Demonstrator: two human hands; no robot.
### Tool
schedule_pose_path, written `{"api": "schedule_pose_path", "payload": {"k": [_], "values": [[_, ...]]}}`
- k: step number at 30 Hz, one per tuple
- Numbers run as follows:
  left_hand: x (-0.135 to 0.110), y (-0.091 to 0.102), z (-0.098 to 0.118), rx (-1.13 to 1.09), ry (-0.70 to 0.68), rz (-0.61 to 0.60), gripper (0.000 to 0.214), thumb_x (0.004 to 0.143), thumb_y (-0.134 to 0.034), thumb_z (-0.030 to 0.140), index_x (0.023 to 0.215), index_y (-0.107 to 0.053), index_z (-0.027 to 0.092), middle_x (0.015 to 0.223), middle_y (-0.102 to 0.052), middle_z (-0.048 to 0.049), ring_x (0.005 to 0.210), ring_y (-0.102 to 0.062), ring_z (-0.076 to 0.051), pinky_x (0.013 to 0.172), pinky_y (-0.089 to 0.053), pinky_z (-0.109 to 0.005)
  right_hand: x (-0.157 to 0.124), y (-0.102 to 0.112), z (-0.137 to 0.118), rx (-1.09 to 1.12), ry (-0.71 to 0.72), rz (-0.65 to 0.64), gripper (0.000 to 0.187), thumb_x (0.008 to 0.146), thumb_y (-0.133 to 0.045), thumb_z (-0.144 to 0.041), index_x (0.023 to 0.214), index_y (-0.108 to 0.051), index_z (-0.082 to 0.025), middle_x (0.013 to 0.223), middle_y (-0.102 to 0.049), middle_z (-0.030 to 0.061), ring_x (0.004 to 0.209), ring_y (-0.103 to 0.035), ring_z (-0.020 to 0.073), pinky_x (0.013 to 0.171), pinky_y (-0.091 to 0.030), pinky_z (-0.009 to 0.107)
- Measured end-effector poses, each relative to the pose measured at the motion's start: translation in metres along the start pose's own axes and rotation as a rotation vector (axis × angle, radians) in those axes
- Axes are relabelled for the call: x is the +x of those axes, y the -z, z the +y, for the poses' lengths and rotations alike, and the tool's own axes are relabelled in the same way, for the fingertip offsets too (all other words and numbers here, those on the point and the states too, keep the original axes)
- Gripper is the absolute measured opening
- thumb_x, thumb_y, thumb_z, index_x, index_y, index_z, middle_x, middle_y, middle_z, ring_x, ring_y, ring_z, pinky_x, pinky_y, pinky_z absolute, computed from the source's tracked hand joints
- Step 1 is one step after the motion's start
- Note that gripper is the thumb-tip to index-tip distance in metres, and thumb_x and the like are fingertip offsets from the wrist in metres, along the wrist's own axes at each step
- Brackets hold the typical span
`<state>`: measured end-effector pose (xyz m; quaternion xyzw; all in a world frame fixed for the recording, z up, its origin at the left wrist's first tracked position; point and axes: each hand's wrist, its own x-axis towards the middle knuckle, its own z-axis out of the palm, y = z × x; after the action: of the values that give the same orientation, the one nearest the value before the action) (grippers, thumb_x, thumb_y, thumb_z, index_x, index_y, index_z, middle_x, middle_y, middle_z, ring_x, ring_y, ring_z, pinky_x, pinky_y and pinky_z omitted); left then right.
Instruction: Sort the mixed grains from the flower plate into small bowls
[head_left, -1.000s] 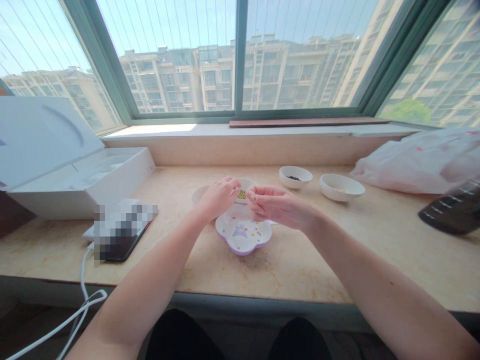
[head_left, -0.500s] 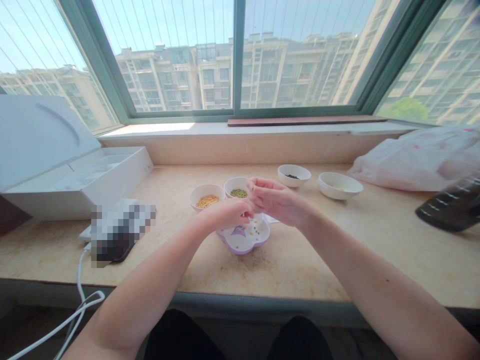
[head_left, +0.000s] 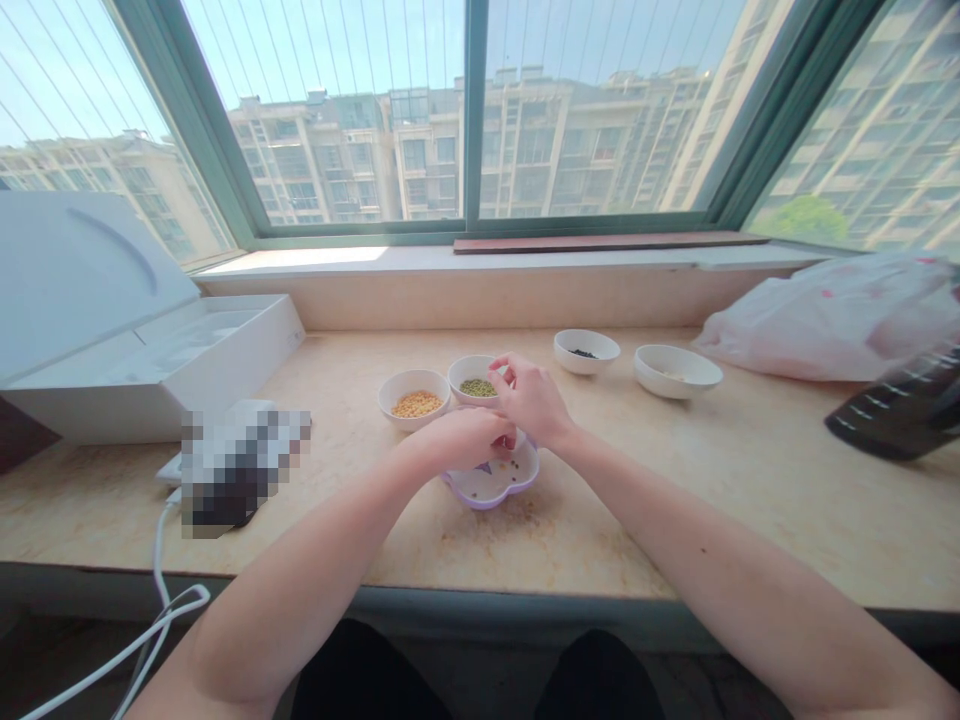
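Note:
A lilac flower-shaped dish (head_left: 504, 482) with a few scattered beans sits on the stone sill in front of me. My left hand (head_left: 466, 438) hovers over its left half, fingers curled down into it; what they pinch is hidden. My right hand (head_left: 531, 397) reaches past the dish toward a small white bowl of green beans (head_left: 472, 381), fingertips pinched at that bowl's right rim. A white bowl of yellow beans (head_left: 414, 397) stands just left of the green one.
Two more white bowls stand to the right, one with dark seeds (head_left: 586, 349), one nearly bare (head_left: 677, 369). An open white box (head_left: 154, 362) and a white cable (head_left: 161, 595) are at left. A plastic bag (head_left: 832, 315) and a dark bottle (head_left: 892, 412) lie at right.
My left hand has come back from the green-bean bowl down into the lilac dish. My right hand has turned and moved over to the green-bean bowl's rim.

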<state>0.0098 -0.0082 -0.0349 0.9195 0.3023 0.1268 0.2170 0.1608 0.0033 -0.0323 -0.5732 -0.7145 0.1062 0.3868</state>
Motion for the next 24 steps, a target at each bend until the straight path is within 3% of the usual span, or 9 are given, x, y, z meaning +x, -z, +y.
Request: {"api": "schedule_pose_path", "payload": {"k": [9,15,20,24], "values": [[0.002,-0.015,-0.002,-0.026,-0.103,0.138,0.019,0.083,-0.059,0.01,0.068,-0.058,0.022,0.074,-0.058,-0.0018,0.069,-0.05,-0.019,0.066,-0.042,-0.033,-0.001,0.012,0.002,-0.03,-0.004,-0.007,0.016,0.093,-0.058,-0.03,0.099,-0.068,-0.019,0.073,-0.07,0.0022,0.067,-0.063,0.0183,0.065,-0.04,0.029],[-0.001,-0.001,0.003,-0.094,-0.021,0.036,0.018,0.083,-0.058,0.01,0.069,-0.053,0.021,0.077,-0.057,-0.0007,0.07,-0.051,-0.017,0.069,-0.042,-0.032,0.0,0.014,0.003,-0.046,-0.006,-0.013,0.015,0.093,-0.059,-0.03,0.098,-0.069,-0.02,0.073,-0.07,0.0018,0.066,-0.062,0.0181,0.063,-0.039,0.029],[-0.008,0.026,0.007,-0.353,0.006,0.012,0.014,0.093,-0.055,0.028,0.082,-0.054,0.02,0.079,-0.055,0.0016,0.073,-0.05,-0.013,0.066,-0.04,-0.027,0.0,0.021,0.002,-0.031,-0.025,-0.022,0.013,0.091,-0.06,-0.029,0.094,-0.069,-0.02,0.072,-0.07,0.0021,0.066,-0.062,0.0181,0.062,-0.039,0.029],[-0.015,0.041,0.014,-0.822,-0.038,0.022,0.032,0.091,-0.064,0.047,0.083,-0.052,0.019,0.073,-0.044,0.0034,0.065,-0.041,-0.01,0.059,-0.034,-0.025,-0.001,0.025,-0.001,-0.007,-0.042,-0.058,0.012,0.09,-0.06,-0.026,0.093,-0.069,-0.018,0.072,-0.07,0.0023,0.066,-0.062,0.0178,0.061,-0.037,0.029]]}}
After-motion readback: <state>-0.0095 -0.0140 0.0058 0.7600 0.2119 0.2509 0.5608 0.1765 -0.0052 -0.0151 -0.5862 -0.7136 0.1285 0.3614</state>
